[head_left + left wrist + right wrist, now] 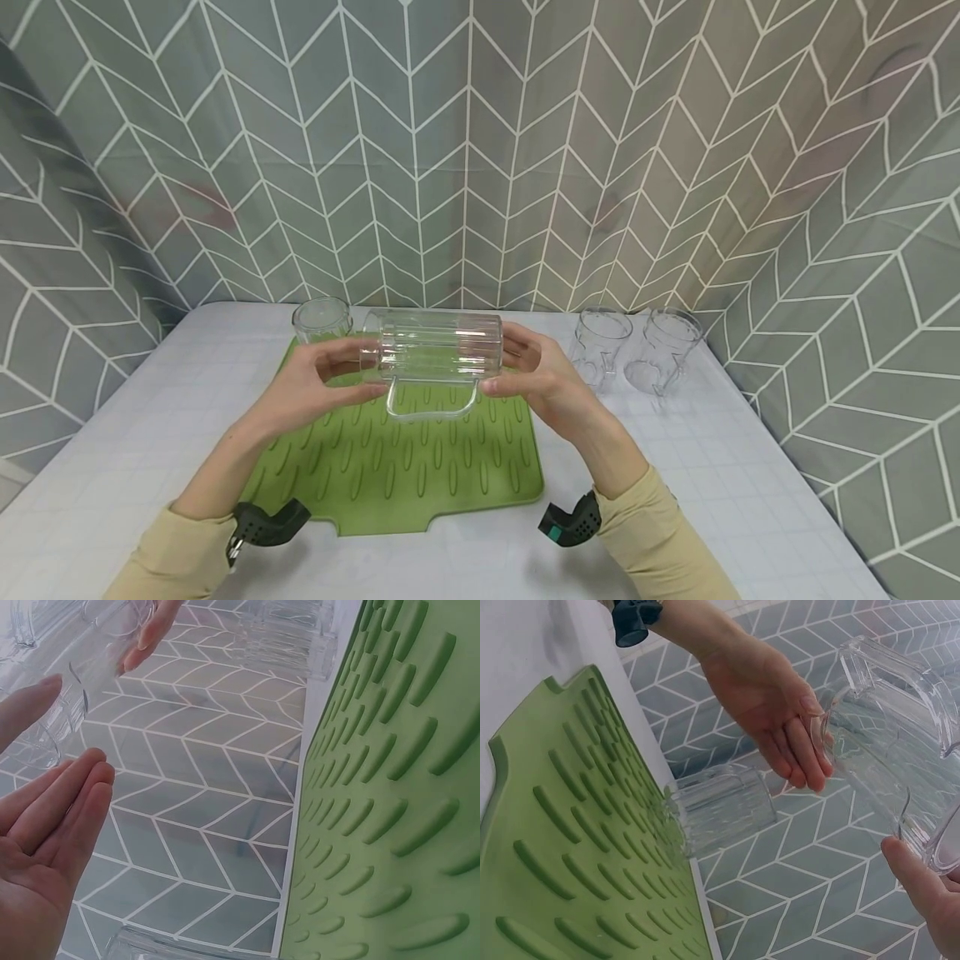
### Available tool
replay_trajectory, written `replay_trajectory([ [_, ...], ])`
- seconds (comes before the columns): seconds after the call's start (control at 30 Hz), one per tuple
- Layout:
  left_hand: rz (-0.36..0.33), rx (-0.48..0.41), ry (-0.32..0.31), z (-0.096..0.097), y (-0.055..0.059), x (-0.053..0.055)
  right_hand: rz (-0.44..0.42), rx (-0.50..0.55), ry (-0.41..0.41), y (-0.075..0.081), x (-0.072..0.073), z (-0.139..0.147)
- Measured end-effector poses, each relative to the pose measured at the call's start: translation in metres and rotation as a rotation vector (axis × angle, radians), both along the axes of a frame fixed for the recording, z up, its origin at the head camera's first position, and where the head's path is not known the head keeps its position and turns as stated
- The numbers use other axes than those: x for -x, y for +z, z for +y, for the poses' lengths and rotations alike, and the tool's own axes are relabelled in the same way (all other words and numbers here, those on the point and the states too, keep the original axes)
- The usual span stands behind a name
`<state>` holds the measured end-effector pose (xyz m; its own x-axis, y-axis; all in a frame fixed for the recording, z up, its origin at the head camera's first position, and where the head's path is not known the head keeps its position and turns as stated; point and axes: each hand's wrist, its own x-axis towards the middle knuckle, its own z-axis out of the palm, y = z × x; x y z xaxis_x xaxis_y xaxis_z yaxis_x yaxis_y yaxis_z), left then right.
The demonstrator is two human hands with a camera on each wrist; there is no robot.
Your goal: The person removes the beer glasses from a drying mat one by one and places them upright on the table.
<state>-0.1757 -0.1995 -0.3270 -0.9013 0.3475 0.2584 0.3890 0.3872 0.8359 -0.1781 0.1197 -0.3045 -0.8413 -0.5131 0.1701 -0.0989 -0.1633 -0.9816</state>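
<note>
A clear glass mug (442, 346) lies sideways in the air above a green ribbed mat (408, 454), its handle towards me. My left hand (315, 379) holds the mug's left end between thumb and fingers. At the opposite end my right hand (551, 379) grips it, with the thumb close to the handle. In the right wrist view the left thumb and fingertips meet the edge of the mug (877, 765). The right palm is hidden in its own wrist view.
On the mat's far left corner stands another glass (321, 318), partly behind my left hand. Two glass mugs with handles, one (600, 342) and the other (663, 350), stand on the white table (750, 517) at the right. A patterned curtain (480, 150) closes the back and sides.
</note>
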Motion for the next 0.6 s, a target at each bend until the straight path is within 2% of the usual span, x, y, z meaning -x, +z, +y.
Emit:
replay_trajectory([
  [0.6, 0.043, -0.075, -0.032, -0.0015, 0.0024, -0.0009, -0.031, 0.008, 0.003, 0.0015, -0.0032, -0.0039],
])
